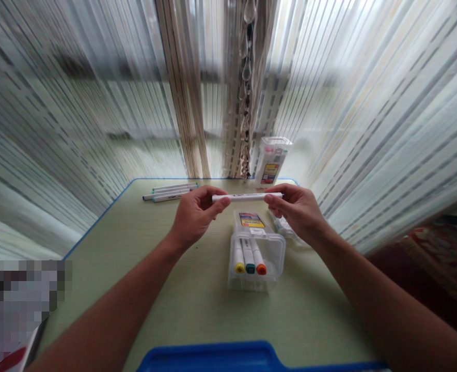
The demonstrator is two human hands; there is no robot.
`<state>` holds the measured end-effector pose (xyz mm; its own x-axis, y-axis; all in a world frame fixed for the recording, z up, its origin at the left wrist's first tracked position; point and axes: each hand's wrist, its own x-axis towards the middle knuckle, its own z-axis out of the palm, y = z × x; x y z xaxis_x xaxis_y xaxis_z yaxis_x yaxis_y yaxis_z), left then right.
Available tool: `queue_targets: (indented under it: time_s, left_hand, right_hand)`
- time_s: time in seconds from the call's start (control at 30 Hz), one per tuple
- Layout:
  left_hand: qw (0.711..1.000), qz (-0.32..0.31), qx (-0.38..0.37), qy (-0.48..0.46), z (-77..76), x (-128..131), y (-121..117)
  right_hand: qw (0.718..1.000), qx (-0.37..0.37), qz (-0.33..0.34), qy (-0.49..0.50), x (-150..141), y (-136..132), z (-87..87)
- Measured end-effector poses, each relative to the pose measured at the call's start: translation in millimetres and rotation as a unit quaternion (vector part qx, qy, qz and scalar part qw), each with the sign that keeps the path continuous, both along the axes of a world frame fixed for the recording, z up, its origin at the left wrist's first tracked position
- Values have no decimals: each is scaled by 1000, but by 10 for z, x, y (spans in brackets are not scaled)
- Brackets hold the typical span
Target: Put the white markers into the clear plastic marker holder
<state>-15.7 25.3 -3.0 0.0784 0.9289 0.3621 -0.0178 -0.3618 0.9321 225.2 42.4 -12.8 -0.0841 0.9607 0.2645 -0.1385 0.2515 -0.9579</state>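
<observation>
A white marker (247,197) is held level above the table, one end in each hand. My left hand (194,214) pinches its left end between thumb and fingers. At the other end, my right hand (296,206) grips it the same way. Below the marker lies a clear plastic case (280,258) on its side, its mouth toward me. Inside it are a yellow-capped marker (239,256), a dark teal-capped marker (248,257) and an orange-capped marker (258,257). Another clear plastic item (286,227) sits partly hidden behind my right hand.
Several white markers (172,191) lie side by side at the table's back left. Near the back edge stands an upright clear case (273,163) with markers in it. String curtains (127,93) hang behind the green table (197,294). A blue tray-like edge (213,356) shows in front.
</observation>
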Motion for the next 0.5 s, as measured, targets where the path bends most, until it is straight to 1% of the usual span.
queue_targets:
  time_s: [0.1,0.23,0.33,0.5]
  left_hand:
    - [1000,5,7,6,-3,-15,12]
    - [1000,15,11,-11,-3,-26,24]
    - [999,17,-8,-33,-6,-27,31]
    - [997,0,-41,-68,-18,-35,47]
  right_hand:
    - [1000,-17,12,20,-7,-10,33]
    - [997,-43,21,57,-20,-27,91]
    - [996,-53,22,70,-16,-30,111]
    - [994,-62,28,82,15,-24,111]
